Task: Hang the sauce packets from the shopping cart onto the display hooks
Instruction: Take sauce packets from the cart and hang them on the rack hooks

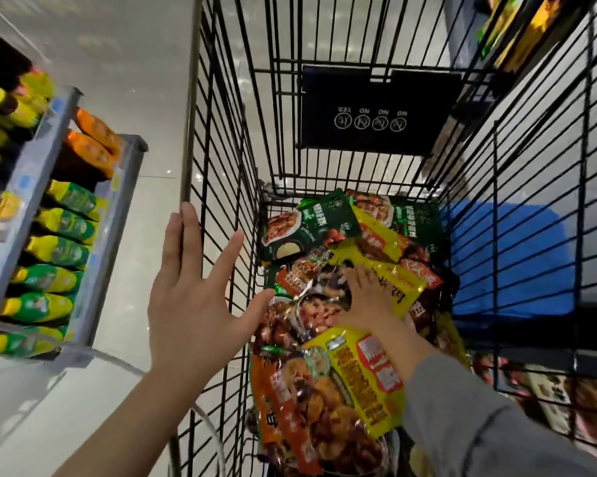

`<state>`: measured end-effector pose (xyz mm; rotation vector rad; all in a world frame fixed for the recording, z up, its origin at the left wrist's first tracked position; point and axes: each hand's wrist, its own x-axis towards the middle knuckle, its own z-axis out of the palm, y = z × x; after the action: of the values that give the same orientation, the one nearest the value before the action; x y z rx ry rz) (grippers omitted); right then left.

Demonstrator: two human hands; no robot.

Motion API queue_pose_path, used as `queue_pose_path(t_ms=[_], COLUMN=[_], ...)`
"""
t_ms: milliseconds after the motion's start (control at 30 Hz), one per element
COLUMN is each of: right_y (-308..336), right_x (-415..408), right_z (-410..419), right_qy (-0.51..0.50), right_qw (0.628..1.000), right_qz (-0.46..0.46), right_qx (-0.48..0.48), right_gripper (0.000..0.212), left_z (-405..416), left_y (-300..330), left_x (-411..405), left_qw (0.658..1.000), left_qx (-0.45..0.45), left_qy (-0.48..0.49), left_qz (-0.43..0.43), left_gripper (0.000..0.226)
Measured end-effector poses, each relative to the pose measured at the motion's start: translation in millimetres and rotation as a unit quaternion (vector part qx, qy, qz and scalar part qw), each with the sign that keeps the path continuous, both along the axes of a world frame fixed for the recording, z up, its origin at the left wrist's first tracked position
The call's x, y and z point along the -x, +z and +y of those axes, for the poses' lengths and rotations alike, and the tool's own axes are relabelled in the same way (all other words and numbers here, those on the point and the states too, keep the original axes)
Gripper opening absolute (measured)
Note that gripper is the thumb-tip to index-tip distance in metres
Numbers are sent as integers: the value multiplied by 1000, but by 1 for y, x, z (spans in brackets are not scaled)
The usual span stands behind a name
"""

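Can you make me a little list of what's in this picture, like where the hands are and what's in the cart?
cart: black wire shopping cart
inside cart: pile of shiny yellow, green and orange sauce packets
right hand: down in the pile, fingers spread on a yellow packet
left hand: open, fingers straight, at the cart's left rim
beside cart: grey shelf of green and yellow bottles
display hooks: not in view

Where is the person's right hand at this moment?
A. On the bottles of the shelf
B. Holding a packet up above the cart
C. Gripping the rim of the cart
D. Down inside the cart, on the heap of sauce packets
D: the right hand reaches down into the shopping cart and lies on the sauce packets, at a yellow one; the left hand is spread open at the cart's side.
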<state>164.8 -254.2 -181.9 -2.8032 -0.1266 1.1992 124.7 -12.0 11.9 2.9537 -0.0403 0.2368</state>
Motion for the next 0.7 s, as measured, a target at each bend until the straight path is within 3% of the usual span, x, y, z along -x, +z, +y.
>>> queue_pose_path(t_ms=[200,433,567,700], right_y=[8,34,52,67], right_x=[72,87,107,129], right_z=[19,3,-9,-29], right_qy=[34,92,-26,-180], right_qw=[999,994,998,975], right_qz=[37,54,-11,-65], right_qx=[1,-8,-65,-115], right_gripper=[109,88,83,72], left_z=[2,4,12,33], left_y=[0,1,1,-5], left_x=[0,1,24,81], left_qw=[1000,998,993,987], left_qx=[4,56,114,145], left_qy=[-1,-5,3,49], left_qz=[5,-27,-8,40], left_gripper=[74,69,75,85])
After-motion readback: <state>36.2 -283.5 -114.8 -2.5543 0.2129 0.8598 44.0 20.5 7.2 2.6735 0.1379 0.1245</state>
